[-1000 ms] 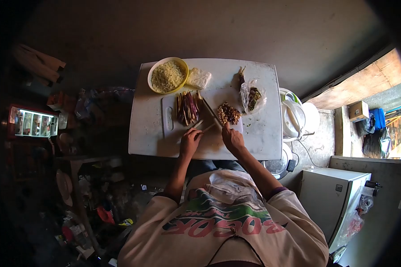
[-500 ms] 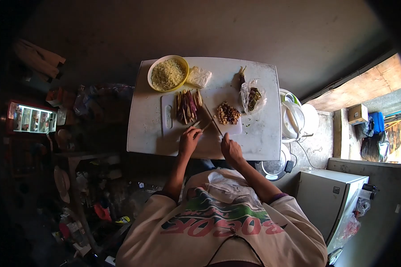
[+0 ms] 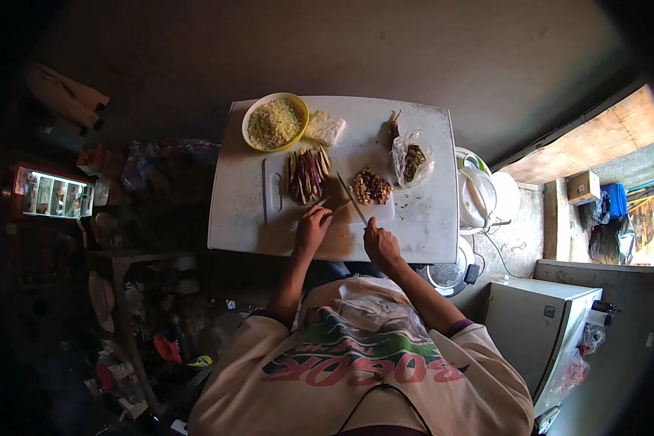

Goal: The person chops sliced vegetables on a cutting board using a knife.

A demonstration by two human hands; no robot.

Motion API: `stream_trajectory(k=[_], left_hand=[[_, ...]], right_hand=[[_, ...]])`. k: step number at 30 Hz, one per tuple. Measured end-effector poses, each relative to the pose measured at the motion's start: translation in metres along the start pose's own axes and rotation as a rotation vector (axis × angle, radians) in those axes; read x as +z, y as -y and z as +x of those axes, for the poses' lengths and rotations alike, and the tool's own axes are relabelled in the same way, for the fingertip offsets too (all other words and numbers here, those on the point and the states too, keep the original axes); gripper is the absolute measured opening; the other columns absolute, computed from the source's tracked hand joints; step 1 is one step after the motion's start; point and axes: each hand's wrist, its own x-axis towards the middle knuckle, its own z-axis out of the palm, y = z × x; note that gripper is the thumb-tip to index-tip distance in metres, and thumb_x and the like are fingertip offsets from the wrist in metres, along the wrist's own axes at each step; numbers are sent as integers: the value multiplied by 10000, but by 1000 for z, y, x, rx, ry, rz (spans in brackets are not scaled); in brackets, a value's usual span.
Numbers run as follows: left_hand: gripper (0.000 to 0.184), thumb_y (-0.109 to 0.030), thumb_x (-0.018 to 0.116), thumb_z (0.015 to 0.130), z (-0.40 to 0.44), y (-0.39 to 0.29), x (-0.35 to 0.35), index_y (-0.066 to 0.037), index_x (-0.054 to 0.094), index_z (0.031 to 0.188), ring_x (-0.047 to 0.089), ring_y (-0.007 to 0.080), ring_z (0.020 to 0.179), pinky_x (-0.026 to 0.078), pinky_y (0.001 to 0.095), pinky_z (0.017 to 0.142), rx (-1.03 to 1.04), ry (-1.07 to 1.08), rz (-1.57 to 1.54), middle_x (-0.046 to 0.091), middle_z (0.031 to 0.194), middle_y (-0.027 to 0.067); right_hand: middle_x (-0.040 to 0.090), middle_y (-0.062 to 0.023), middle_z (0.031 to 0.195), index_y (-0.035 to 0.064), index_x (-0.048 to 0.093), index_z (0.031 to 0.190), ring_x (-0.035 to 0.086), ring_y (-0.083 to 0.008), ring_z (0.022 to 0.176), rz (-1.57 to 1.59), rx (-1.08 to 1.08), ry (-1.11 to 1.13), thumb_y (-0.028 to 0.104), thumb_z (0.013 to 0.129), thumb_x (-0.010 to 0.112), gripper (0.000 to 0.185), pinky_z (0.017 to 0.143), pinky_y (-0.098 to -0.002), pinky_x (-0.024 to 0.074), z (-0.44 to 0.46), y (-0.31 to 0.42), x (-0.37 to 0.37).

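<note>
My left hand (image 3: 313, 225) is closed on thin vegetable strips (image 3: 338, 208) near the front of the white cutting board (image 3: 274, 190). The knife (image 3: 352, 196) is gripped by its handle in my right hand (image 3: 381, 241), its blade slanting up and left over the board. Long purple and pale strips (image 3: 307, 176) lie bunched on the board's left part. To the right of the blade is a pile of small chopped pieces (image 3: 371, 187). The tips of the held strips point toward the blade; whether they touch it is too small to tell.
A yellow bowl (image 3: 304, 125) of pale shredded food and a plastic packet (image 3: 325, 128) sit at the back left of the white table (image 3: 421, 232). At the right lie a dark eggplant (image 3: 394, 127) and a clear bag (image 3: 413, 161) with dark greens.
Compared with a second ago, the knife and my right hand are slightly nearer me and farther right. My left hand stays closed on the strips and has shifted only a little.
</note>
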Motion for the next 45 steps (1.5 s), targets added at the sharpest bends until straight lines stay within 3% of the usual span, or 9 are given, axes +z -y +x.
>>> stream_trajectory(k=[10, 21, 25, 29, 30, 34, 36, 43, 45], left_hand=[[128, -61, 682, 806, -2, 3, -1, -1, 659, 916, 644, 330, 810, 505, 382, 695, 48, -17, 12, 645, 893, 142], [146, -62, 693, 798, 2, -1, 1, 9, 660, 921, 653, 320, 835, 512, 376, 713, 14, -3, 20, 656, 908, 135], [150, -34, 694, 788, 2, -5, 0, 10, 666, 928, 660, 316, 861, 514, 367, 727, -22, 36, -10, 662, 927, 134], [138, -37, 687, 795, 4, -3, -4, 11, 664, 923, 659, 316, 856, 511, 365, 723, 25, 20, 18, 661, 924, 136], [140, -39, 684, 797, 4, -2, -4, 14, 663, 925, 659, 318, 856, 510, 365, 723, 24, 24, 16, 660, 925, 139], [155, -47, 683, 795, 5, -3, 2, 18, 662, 935, 656, 325, 857, 510, 363, 730, -7, 34, -34, 657, 927, 146], [158, -54, 689, 794, 7, -2, 3, 15, 662, 935, 655, 324, 851, 510, 364, 725, 9, 19, -15, 656, 921, 143], [171, -56, 709, 780, 6, -5, 2, -1, 668, 936, 657, 318, 846, 517, 367, 710, -39, 52, 1, 658, 929, 133], [162, -43, 698, 779, 5, -6, 2, -2, 662, 932, 651, 326, 839, 515, 380, 708, -47, 58, 1, 653, 932, 135]], right_hand=[[645, -225, 734, 38, 431, 1107, 647, -412, 685, 21, -23, -51, 218, 945, 397, 245, 612, -533, 505, 59, 2, 7], [630, -258, 711, 21, 424, 1093, 635, -442, 666, 13, 61, 27, 217, 948, 398, 245, 634, -547, 507, -1, 2, 11], [616, -252, 682, 9, 414, 1193, 611, -459, 621, 54, -5, -53, 213, 931, 451, 335, 568, -559, 488, 30, -3, 31], [650, -210, 819, 20, 430, 1268, 650, -386, 749, -21, 7, -44, 256, 941, 415, 404, 668, -509, 506, 72, -45, 77], [628, -228, 707, 20, 392, 1306, 614, -434, 622, 3, -76, -129, 246, 926, 472, 449, 571, -531, 499, 57, -13, 27], [619, -246, 678, 16, 416, 1217, 614, -455, 625, 29, -69, -127, 241, 928, 462, 370, 580, -559, 493, 36, -2, -1], [638, -247, 734, 4, 441, 1163, 641, -436, 692, 34, 55, 99, 222, 946, 401, 310, 650, -544, 510, 24, 7, -14], [640, -223, 745, 6, 389, 1291, 635, -434, 679, -1, 59, 21, 244, 945, 441, 424, 613, -534, 509, 7, 0, 28], [633, -236, 716, 14, 404, 1224, 624, -448, 656, 15, 4, -39, 230, 941, 438, 357, 597, -550, 495, 19, -4, 32]])
